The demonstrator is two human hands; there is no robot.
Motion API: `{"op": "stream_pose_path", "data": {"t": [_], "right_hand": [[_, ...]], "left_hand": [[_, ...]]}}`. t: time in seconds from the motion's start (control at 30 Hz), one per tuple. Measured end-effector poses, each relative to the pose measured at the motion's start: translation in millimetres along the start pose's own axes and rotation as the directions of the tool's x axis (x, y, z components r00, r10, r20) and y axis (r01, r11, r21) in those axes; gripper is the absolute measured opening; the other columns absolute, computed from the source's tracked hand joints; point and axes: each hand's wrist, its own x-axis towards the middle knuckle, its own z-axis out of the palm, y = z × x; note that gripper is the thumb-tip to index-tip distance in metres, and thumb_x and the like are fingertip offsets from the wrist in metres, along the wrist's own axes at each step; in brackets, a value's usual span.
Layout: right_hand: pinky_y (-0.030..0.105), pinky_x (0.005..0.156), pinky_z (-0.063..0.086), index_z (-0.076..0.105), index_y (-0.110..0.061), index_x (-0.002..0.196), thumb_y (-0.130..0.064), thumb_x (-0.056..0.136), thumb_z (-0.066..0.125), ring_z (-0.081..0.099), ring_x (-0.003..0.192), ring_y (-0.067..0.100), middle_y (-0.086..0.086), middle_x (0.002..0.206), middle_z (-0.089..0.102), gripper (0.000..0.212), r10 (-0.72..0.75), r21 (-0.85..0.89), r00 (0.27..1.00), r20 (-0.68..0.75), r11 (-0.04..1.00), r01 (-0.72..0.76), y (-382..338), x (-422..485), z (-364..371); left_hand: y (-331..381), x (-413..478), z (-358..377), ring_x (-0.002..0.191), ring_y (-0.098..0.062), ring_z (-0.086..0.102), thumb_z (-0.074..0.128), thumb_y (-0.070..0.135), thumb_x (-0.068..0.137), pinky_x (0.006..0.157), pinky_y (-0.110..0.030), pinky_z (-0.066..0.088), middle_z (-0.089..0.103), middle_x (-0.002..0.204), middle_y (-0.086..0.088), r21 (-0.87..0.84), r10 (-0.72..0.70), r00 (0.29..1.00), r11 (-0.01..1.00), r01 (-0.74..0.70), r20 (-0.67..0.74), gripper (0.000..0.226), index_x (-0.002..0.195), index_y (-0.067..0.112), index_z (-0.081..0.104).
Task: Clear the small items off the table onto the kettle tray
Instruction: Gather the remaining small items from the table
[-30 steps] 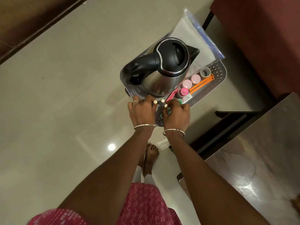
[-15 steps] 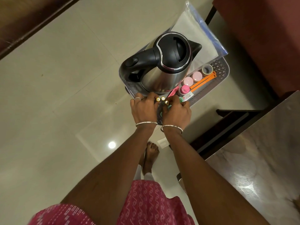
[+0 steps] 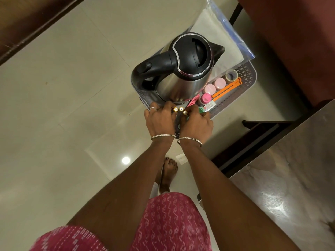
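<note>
The grey perforated kettle tray (image 3: 252, 77) lies ahead of the person, its long axis running from near left to far right. The steel kettle (image 3: 188, 69) fills its left half, with a plastic sleeve of paper (image 3: 217, 38) at the far end. The marble surface (image 3: 290, 178) is to the near right, well apart from the hands.

The left hand (image 3: 159, 120) and right hand (image 3: 197, 124) are close together at the tray's near edge. Their fingers curl in from either side around three batteries (image 3: 181, 109). These stand on end with their gold caps up, just in front of the kettle's base. Each hand is equally close to them.

The batteries look set to tip if let go, so laying them flat beside the orange clips (image 3: 226, 87) and pink-capped jars (image 3: 214, 86) is probably safer.
</note>
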Motion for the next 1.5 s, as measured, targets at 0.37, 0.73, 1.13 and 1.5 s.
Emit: {"op": "stream_pose_path", "data": {"t": [0.37,0.73,1.13,1.5], "right_hand": [[0.039,0.076,0.046,0.066,-0.016,0.102,-0.026,0.083,0.062,0.060,0.087,0.039,0.017,0.088,0.064,0.022,-0.009,-0.021,1.000,-0.010,1.000,0.008,-0.6,0.5,0.8],[0.037,0.080,0.044,0.064,-0.020,0.107,-0.028,0.086,0.059,0.060,0.092,0.037,0.014,0.094,0.065,0.023,-0.004,-0.051,1.000,0.026,0.999,0.005,3.1,4.3,7.0],[0.037,0.079,0.045,0.066,-0.022,0.107,-0.027,0.087,0.059,0.060,0.095,0.034,0.013,0.092,0.068,0.022,-0.015,-0.064,0.998,0.066,0.998,0.019,3.1,6.2,3.4],[0.036,0.084,0.041,0.066,-0.028,0.112,-0.028,0.092,0.055,0.058,0.103,0.029,0.010,0.102,0.067,0.022,-0.009,-0.102,0.996,0.093,0.995,0.019,3.7,5.8,5.2]], "left_hand": [[0.3,-0.1,0.9,0.106,-0.025,0.052,0.059,0.039,0.089,0.087,-0.034,0.033,0.071,0.090,-0.003,-0.001,0.008,1.000,1.000,-0.008,-0.012,0.022,0.107,0.027,0.065],[-0.3,1.6,4.6,0.105,-0.024,0.052,0.059,0.038,0.088,0.086,-0.034,0.033,0.071,0.090,-0.002,0.015,0.000,1.000,1.000,0.000,-0.011,0.022,0.105,0.027,0.064],[-3.1,1.3,1.0,0.112,-0.024,0.050,0.060,0.034,0.089,0.090,-0.034,0.032,0.072,0.105,0.001,0.011,0.020,0.999,1.000,-0.020,0.038,0.024,0.112,0.026,0.061],[-2.1,2.0,1.6,0.109,-0.027,0.053,0.062,0.030,0.087,0.088,-0.037,0.035,0.073,0.097,-0.003,-0.001,0.025,1.000,1.000,-0.025,0.011,0.019,0.106,0.025,0.064]]}}
